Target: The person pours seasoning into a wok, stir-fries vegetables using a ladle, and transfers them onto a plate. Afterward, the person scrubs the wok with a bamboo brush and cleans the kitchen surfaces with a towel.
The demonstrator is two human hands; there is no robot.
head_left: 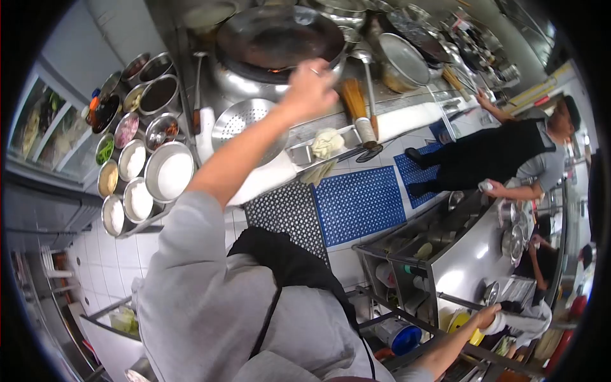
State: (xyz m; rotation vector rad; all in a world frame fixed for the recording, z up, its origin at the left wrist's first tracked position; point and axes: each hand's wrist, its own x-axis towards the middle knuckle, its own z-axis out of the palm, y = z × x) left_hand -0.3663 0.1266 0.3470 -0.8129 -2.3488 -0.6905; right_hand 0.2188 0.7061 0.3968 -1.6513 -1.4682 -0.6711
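Observation:
My left hand [312, 89] reaches over the near rim of a dark wok [280, 38] on the stove. It is smeared by motion, so I cannot see whether its fingers hold anything. Some flame shows under the wok's near edge. Below my left forearm lies a perforated strainer [245, 124]. To the right of that hand are a bamboo brush [358, 105] and a long-handled ladle [369, 83]. At the lower right, my right hand [487, 315] is closed on a white cloth [531, 321], beside a metal rack.
Metal tubs of white powder [170, 172], chopped ingredients and dark sauce stand at left. A crumpled cloth [327, 143] lies on the stove's front ledge. Blue matting [359, 207] covers the floor. A co-worker [509, 149] in a black apron stands at right, near a steel counter [471, 248].

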